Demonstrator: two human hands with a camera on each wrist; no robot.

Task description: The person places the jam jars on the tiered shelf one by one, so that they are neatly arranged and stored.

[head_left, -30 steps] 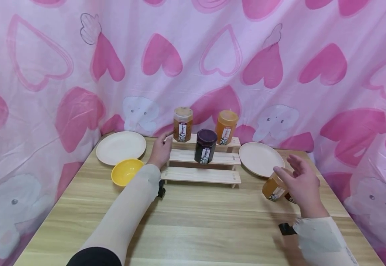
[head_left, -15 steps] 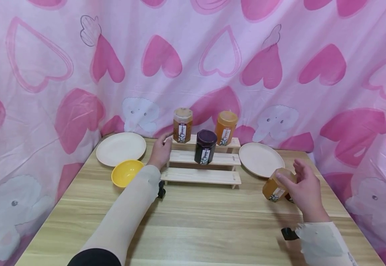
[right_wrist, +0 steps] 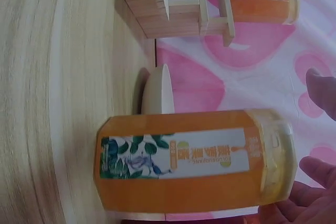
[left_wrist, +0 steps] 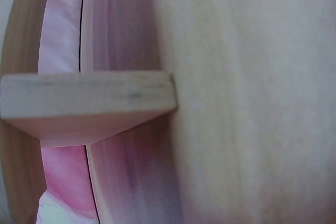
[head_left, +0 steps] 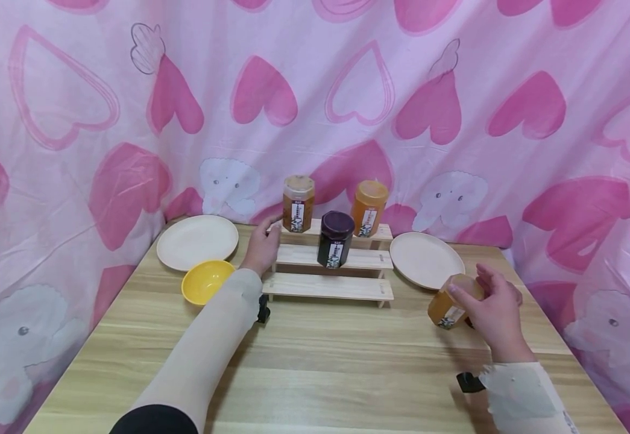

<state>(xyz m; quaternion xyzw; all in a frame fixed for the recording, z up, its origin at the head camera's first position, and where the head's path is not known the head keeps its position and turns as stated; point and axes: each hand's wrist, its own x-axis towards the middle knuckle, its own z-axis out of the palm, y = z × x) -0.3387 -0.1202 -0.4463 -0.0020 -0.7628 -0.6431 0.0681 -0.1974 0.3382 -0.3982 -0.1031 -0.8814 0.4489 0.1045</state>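
Observation:
At the left end of a three-tier wooden shelf rack (head_left: 328, 286), my left hand (head_left: 260, 247) grips the end of the top board. The left wrist view holds only the rack's boards (left_wrist: 89, 95) close up, no fingers. My right hand (head_left: 494, 307) is spread about the lid of an amber honey jar (head_left: 447, 307) standing on the table at right. In the right wrist view the thumb (right_wrist: 321, 93) is apart from this jar (right_wrist: 184, 161), while the fingers are close by its lid. A darker jar behind it is mostly hidden by my right hand.
On the top tier stand two amber jars, one left (head_left: 298, 205) and one right (head_left: 369, 208); a dark purple jar (head_left: 336, 238) is on the middle tier. White plates lie at left (head_left: 198, 238) and right (head_left: 425, 259). A yellow bowl (head_left: 206, 280) sits beside my left forearm.
My right hand has come down, its thumb lower over the honey jar's lid and its fingers further behind it. The left hand has stayed at the rack.

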